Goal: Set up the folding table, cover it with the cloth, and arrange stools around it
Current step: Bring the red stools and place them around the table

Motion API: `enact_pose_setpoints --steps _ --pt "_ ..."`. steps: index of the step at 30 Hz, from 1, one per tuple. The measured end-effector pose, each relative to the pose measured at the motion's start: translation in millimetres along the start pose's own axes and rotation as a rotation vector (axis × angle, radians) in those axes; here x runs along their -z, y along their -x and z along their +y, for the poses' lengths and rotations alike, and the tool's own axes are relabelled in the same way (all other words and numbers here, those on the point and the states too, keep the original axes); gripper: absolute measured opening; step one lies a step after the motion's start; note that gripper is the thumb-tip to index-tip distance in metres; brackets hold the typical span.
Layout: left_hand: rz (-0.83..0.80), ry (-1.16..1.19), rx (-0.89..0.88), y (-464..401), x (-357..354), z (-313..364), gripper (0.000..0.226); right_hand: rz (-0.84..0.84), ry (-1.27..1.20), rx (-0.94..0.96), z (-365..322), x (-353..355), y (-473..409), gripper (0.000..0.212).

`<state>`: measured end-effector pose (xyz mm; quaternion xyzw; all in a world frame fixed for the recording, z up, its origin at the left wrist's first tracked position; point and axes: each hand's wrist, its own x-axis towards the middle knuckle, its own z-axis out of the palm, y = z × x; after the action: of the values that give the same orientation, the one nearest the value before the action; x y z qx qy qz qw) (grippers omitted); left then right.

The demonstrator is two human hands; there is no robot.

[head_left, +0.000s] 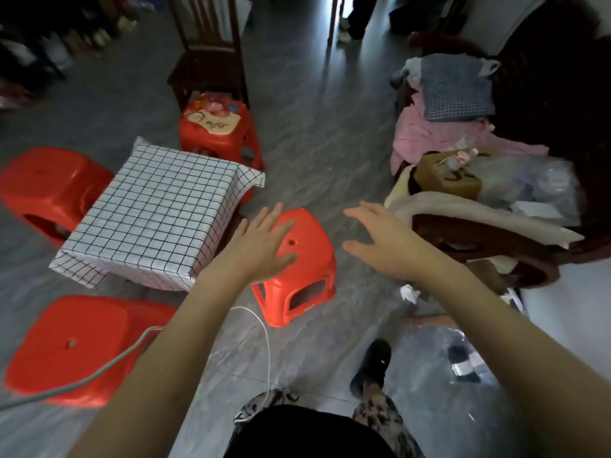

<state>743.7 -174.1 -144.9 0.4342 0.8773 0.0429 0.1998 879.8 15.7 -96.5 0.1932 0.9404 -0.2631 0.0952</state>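
A low folding table is seen standing on the grey floor [314, 133], its surface wholly covered by a white cloth with a black grid [155, 216]; the cloth's edges hang down the sides and one corner juts out at the far right of the table. Left of the table, just beside it, a red stool [46, 190] is placed. In front of the table's near-left corner a second red stool [72, 348] is set, with a white cable [99, 371] lying across its seat. Behind the table's far-right corner a third red stool [218, 133] is seen, with a printed sheet and wrapped items on its seat, and a dark wooden chair [205, 54] stands directly behind that stool. Just beside the table's near-right corner a fourth red stool [297, 266] stands upright on the floor. The left hand [261, 246] is laid flat on this stool's seat, its fingers straight and spread, nothing being gripped. The right hand [383, 246] is held in the air to the right of the same stool, apart from it, with fingers extended and loosely spread and nothing held. Well to the right of the table a heap of clothes [456, 104], a brown cardboard box [446, 176] and clear plastic bags is piled on dark furniture.
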Motion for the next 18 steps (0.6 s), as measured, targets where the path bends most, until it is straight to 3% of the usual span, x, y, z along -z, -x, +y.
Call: enact_pose_setpoints --steps 12,18 --pt "0.026 0.149 0.475 -91 -8 27 0.07 -0.248 0.122 0.438 61 66 -168 0.062" --pt "0.076 0.219 0.658 -108 -13 39 0.07 -0.411 0.161 0.591 55 55 -232 0.064"
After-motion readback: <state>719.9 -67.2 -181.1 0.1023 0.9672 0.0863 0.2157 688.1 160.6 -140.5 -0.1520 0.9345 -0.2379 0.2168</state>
